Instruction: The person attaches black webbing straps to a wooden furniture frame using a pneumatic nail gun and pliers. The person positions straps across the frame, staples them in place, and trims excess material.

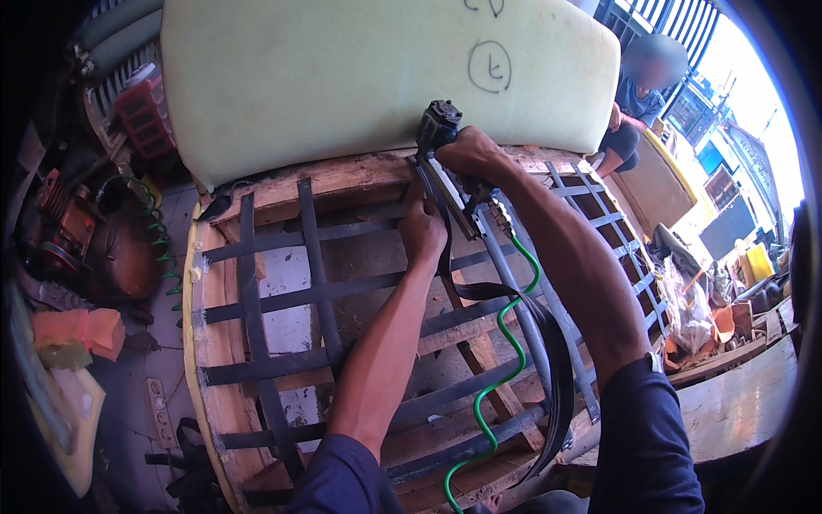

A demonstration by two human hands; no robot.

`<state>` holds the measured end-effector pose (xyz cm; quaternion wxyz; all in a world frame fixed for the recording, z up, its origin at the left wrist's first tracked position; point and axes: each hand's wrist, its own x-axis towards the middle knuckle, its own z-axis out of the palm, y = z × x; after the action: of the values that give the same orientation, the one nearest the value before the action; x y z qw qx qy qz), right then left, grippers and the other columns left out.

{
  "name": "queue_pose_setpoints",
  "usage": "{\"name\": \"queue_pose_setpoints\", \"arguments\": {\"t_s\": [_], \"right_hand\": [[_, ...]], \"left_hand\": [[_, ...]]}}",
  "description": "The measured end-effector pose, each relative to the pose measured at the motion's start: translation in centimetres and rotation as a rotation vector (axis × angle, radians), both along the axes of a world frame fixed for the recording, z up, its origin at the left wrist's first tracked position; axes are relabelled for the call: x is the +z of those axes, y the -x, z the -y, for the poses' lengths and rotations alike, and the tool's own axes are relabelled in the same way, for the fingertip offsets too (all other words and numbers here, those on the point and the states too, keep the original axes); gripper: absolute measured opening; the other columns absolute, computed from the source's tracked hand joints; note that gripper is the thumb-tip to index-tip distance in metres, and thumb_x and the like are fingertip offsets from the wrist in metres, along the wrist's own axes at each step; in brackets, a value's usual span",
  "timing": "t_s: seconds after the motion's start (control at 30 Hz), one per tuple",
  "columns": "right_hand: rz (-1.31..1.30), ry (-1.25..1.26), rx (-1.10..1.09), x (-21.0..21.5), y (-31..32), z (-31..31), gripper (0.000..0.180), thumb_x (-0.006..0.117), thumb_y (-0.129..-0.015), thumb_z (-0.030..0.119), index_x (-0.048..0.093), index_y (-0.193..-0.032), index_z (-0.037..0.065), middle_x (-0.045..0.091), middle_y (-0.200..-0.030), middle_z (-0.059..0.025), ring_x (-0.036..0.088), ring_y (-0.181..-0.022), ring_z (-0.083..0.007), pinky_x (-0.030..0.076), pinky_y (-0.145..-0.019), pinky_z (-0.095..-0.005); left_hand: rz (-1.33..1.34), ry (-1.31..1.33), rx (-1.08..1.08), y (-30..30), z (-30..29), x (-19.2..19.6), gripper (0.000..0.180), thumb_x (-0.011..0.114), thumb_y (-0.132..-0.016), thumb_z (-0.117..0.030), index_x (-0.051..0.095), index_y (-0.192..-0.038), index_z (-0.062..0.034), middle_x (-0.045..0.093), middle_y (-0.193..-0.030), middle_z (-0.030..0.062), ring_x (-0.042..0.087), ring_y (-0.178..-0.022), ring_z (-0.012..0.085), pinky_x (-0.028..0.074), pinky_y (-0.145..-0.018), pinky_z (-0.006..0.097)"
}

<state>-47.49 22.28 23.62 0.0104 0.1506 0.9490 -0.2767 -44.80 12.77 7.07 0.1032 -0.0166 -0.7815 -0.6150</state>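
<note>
My right hand [471, 156] is wrapped round the handle of a black pneumatic staple gun [439, 127]. Its nose end is by the far wooden rail of a sofa frame [342, 185]. Just below, my left hand [423, 230] is closed on a black webbing strap [561, 373], close to that rail. The strap's loose length loops down to the right, over the frame. From the gun's fitting, a green air hose [503, 330] runs toward the near edge. Other black straps [265, 301] are woven across the frame in a grid. The staple gun's tip is hard to make out.
Behind the rail stands a pale foam-covered backrest [342, 77] with pen marks. A compressor [94, 236] with a coiled hose sits at left, near a power strip [161, 411]. Another person [638, 103] crouches at far right. Scraps and bags [685, 295] are heaped at right.
</note>
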Motion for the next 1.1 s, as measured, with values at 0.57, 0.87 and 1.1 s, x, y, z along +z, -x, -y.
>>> {"name": "queue_pose_setpoints", "arguments": {"t_s": [0.57, 0.87, 1.1], "right_hand": [[0.006, -0.002, -0.045, 0.5, -0.5, 1.3, 0.032, 0.07, -0.077, 0.024, 0.073, -0.085, -0.007, 0.073, -0.08, -0.0184, 0.074, -0.074, -0.0251, 0.058, -0.067, -0.0377], [-0.194, 0.263, -0.188, 5.4, -26.3, -3.7, 0.024, 0.065, -0.082, 0.019, 0.066, -0.087, -0.005, 0.067, -0.068, -0.0108, 0.063, -0.05, -0.0179, 0.052, -0.048, -0.0342], [-0.832, 0.978, -0.586, -0.3, -52.3, -4.2, 0.031, 0.056, -0.085, 0.008, 0.055, -0.113, -0.004, 0.046, -0.055, -0.0034, 0.044, -0.034, -0.0136, 0.042, -0.031, -0.0315]], "left_hand": [[-0.043, -0.074, -0.081, -0.4, -0.1, -0.6, 0.035, 0.056, -0.101, -0.022, 0.054, -0.136, -0.015, 0.068, -0.109, 0.0276, 0.064, -0.105, 0.0487, 0.051, -0.084, 0.053], [-0.005, -0.226, -0.14, -0.8, -0.2, 0.0, 0.028, 0.075, -0.093, -0.029, 0.063, -0.093, -0.0037, 0.066, -0.08, 0.007, 0.063, -0.067, 0.0188, 0.053, -0.064, 0.037], [0.625, -0.933, -0.594, -10.0, 0.6, 6.2, 0.022, 0.065, -0.102, -0.03, 0.06, -0.097, -0.009, 0.066, -0.077, 0.0055, 0.063, -0.061, 0.0165, 0.05, -0.051, 0.03]]}}
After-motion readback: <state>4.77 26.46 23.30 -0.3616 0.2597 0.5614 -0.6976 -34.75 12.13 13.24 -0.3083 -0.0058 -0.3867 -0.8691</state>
